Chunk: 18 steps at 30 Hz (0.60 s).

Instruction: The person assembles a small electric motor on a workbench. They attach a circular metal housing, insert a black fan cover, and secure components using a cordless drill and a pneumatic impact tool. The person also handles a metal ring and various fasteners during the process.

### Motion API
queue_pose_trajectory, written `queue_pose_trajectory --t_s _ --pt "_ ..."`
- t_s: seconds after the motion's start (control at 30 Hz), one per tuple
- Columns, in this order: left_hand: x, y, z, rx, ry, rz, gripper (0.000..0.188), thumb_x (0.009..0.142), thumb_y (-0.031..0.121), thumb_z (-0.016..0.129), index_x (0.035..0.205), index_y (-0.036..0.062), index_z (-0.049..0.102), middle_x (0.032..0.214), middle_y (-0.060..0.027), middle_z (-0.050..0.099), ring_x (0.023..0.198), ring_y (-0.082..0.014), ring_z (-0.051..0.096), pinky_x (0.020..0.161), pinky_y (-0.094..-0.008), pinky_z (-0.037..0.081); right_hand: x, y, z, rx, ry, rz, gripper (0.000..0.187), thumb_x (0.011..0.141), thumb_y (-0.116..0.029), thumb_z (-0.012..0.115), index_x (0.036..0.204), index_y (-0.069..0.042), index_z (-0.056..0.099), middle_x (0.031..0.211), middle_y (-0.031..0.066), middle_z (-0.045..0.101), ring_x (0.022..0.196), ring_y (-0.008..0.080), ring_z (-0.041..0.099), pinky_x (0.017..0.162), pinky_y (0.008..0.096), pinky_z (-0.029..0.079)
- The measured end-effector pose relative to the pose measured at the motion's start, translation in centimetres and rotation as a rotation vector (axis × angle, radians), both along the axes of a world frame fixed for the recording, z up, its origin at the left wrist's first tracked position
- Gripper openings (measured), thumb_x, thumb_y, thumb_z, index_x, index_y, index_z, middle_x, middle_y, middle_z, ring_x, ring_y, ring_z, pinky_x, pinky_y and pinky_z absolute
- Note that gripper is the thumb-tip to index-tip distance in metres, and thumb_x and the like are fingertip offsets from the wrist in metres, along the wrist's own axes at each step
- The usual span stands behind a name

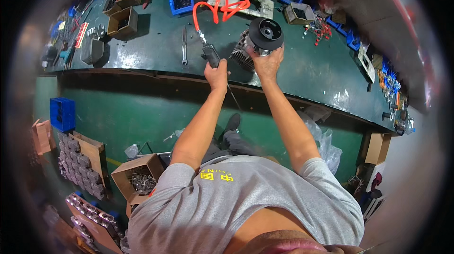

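My left hand (217, 75) is closed around a black air tool (211, 56) near the front edge of the workbench. A long thin shaft (234, 97) slants down from below that hand, past the bench edge. My right hand (268, 63) grips a motor (242, 51) with a finned silver body, just under its round black fan cover (266, 34). The motor is on or just over the bench; its underside is hidden. To the left of the air tool lies an open-ended wrench (184, 46).
A coiled red hose (227, 6) runs from the tool to the back. Blue bins (180, 0) and small boxes (122, 21) of parts line the green bench (156, 51). A carton of metal parts (135, 176) and stacked castings (78, 164) are at lower left.
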<state>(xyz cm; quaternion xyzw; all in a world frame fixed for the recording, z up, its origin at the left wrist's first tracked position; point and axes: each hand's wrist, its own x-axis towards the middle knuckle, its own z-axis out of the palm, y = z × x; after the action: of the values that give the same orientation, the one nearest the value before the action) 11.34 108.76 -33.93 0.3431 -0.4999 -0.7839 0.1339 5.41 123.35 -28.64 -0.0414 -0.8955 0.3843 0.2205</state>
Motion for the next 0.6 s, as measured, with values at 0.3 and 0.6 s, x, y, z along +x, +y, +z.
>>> queue_pose_trajectory --t_s 0.3,0.6 --pt "-1.0 -3.0 1.9 -0.093 -0.029 -0.145 0.030 0.084 0.021 0.082 0.093 0.0031 0.060 0.075 -0.0009 0.058 0.058 -0.0108 0.057 0.049 -0.0276 0.052 -3.3 -2.5 0.8 -0.273 0.234 0.030 0.077 0.068 -0.033 0.097 0.126 0.001 0.060 0.115 0.0135 0.070 0.109 0.0304 0.066 0.099 0.0443 0.049" --pt "-2.9 -2.9 3.6 -0.045 0.003 -0.402 0.034 0.083 0.025 0.085 0.096 0.0045 0.062 0.080 0.0000 0.062 0.064 -0.0094 0.058 0.053 -0.0273 0.051 -0.1 5.4 -0.7 -0.277 -0.033 0.268 0.076 0.087 -0.023 0.081 0.149 0.001 0.045 0.139 0.0137 0.058 0.125 0.0224 0.055 0.111 0.0364 0.040"
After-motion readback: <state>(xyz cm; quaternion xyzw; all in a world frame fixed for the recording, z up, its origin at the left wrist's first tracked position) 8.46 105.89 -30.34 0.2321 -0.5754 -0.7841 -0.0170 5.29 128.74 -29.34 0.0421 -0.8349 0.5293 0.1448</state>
